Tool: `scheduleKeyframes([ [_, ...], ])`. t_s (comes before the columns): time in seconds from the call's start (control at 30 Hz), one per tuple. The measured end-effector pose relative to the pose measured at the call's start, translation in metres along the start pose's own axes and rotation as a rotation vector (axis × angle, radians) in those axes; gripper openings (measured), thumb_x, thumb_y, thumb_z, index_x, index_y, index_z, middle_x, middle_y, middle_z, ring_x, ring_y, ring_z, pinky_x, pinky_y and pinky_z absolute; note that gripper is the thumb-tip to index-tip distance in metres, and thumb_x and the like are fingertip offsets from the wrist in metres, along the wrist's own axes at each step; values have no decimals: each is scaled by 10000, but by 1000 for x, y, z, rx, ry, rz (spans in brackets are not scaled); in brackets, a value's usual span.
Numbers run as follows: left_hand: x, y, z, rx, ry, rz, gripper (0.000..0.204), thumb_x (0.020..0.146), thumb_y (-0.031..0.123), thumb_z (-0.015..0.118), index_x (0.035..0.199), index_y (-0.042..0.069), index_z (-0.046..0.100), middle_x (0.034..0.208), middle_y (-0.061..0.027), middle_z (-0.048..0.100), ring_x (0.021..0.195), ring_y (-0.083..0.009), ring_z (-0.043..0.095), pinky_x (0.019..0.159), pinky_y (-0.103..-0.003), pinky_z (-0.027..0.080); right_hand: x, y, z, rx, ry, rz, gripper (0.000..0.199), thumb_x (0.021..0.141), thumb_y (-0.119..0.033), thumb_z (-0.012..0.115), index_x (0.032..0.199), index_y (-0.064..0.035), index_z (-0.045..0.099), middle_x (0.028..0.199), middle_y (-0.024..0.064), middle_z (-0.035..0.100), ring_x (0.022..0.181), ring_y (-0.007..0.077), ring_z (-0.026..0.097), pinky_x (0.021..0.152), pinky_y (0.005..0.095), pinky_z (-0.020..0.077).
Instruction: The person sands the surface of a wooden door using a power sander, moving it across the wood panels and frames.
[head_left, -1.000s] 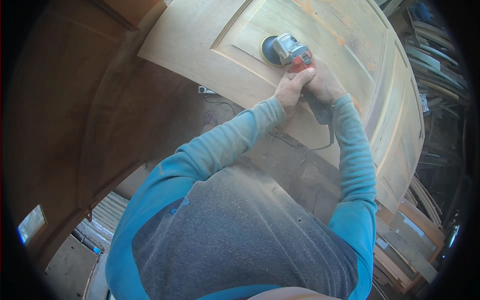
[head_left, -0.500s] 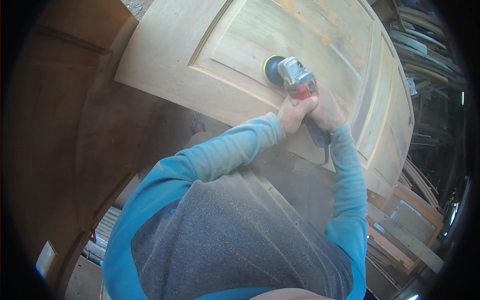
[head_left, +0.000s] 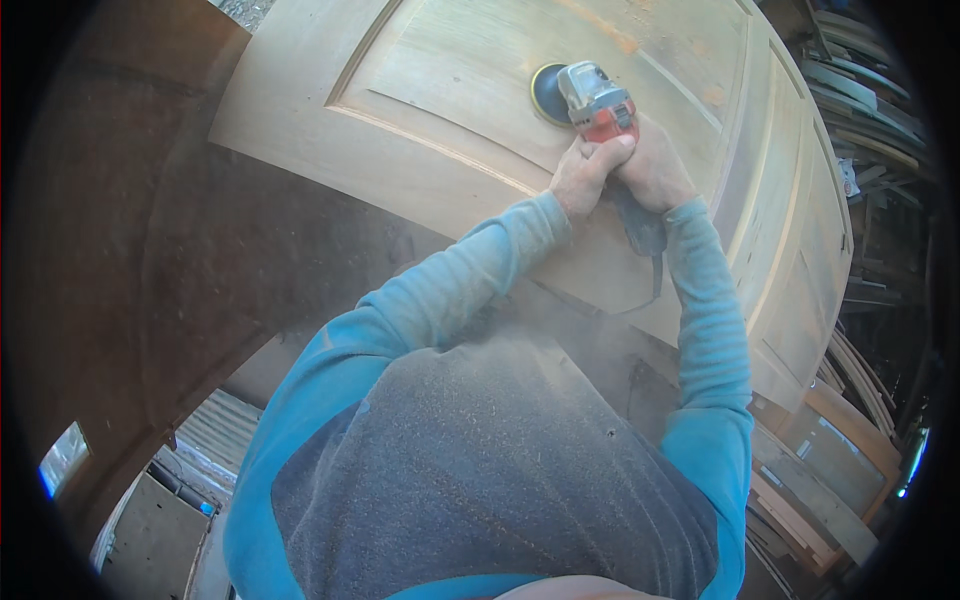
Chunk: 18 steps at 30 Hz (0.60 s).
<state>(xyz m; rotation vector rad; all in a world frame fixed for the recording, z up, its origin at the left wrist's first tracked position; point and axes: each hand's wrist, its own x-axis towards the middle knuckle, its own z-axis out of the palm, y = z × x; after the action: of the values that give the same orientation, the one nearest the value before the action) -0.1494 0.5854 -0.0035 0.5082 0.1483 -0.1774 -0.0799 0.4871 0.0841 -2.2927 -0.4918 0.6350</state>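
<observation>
Both my hands are wrapped round an angle grinder (head_left: 598, 98), red and silver with a dark rear body. A round yellow-edged sanding disc (head_left: 548, 93) is fitted to its head and lies against the raised panel of a pale wooden door (head_left: 460, 75). My left hand (head_left: 587, 175) grips near the red part, thumb on top. On the right side of the tool, my right hand (head_left: 655, 170) closes round the body; its fingers are mostly hidden. A power cord (head_left: 656, 280) trails from the grinder's rear end, past my right sleeve.
To the left stands a large dark brown wooden panel (head_left: 90, 230). Stacked timber strips (head_left: 850, 90) fill the far right. A framed wooden piece (head_left: 840, 450) and boards lean at the lower right. Dust hangs before me and coats my sleeves; orange-brown patches mark the door.
The view has shifted, so the door sits higher and more of its right side shows. My hands and the grinder have moved farther away along the panel, grip unchanged.
</observation>
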Motion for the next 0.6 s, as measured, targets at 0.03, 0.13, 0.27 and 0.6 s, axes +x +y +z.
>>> scheduleKeyframes([
  [0.03,0,-3,0,15,5,29,560,970,319,686,1421,30,524,1259,-77,648,1193,-167,595,1055,-345,470,4,-2,-5,7,-3,60,447,852,-256,734,1213,-12,635,1113,170,721,1032,278,683,941,381,515],
  [0.13,-25,-4,6,102,9,90,570,974,337,685,1422,26,521,1251,-64,646,1185,-160,599,1045,-340,472,-13,24,11,-93,8,-125,451,856,-282,730,1189,9,636,1035,190,727,982,281,698,885,381,531],
  [0.27,-34,-11,4,103,7,49,597,1005,368,635,1488,53,483,1330,-69,614,1271,-196,574,1076,-333,452,-20,11,12,-24,-44,-84,468,859,-304,728,1181,21,631,1048,206,721,1011,305,706,902,394,532],
  [0.6,-35,-3,-16,27,79,35,601,980,365,674,1459,46,504,1325,-83,610,1223,-189,592,1062,-352,470,-10,-4,28,-26,-90,-45,426,881,-272,697,1204,0,642,1047,172,731,980,276,704,888,376,535],
])
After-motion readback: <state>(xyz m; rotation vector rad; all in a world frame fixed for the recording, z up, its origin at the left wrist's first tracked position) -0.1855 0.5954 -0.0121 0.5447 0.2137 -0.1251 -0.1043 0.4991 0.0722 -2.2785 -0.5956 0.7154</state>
